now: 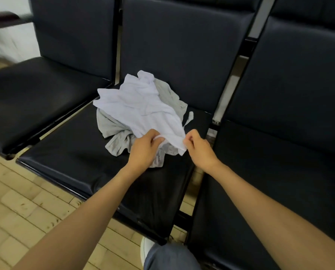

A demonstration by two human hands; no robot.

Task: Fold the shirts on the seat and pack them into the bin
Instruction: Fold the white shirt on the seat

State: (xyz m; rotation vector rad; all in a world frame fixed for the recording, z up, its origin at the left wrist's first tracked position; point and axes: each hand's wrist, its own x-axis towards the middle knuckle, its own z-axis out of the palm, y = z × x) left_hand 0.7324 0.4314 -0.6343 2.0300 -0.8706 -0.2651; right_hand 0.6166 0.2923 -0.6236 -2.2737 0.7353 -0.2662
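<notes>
1. The white shirt (pixel 137 106) lies crumpled on top of a grey shirt (pixel 114 131), both on the cushion of the middle seat (pixel 81 162).
2. The left hand (pixel 145 149) grips the white shirt's near edge with curled fingers. The right hand (pixel 199 148) pinches the same edge at its corner, near the left hand but not touching it.
3. The middle seat is padded in smooth black, slightly glossy material, with an upright backrest (pixel 182 45) of the same.
4. It stands in a joined row, with a left seat (pixel 36 90) and a right seat (pixel 269 172) alike.
5. A pale metal strip (pixel 260 18) runs between the backrests.
6. The floor (pixel 26 201) is light wooden boards, scuffed.
7. A white wall (pixel 11 41) with a dark red rail (pixel 1 18) shows at the upper left.
8. At the bottom edge are a jeans-clad knee (pixel 168 258) and a white shoe (pixel 146 248).
</notes>
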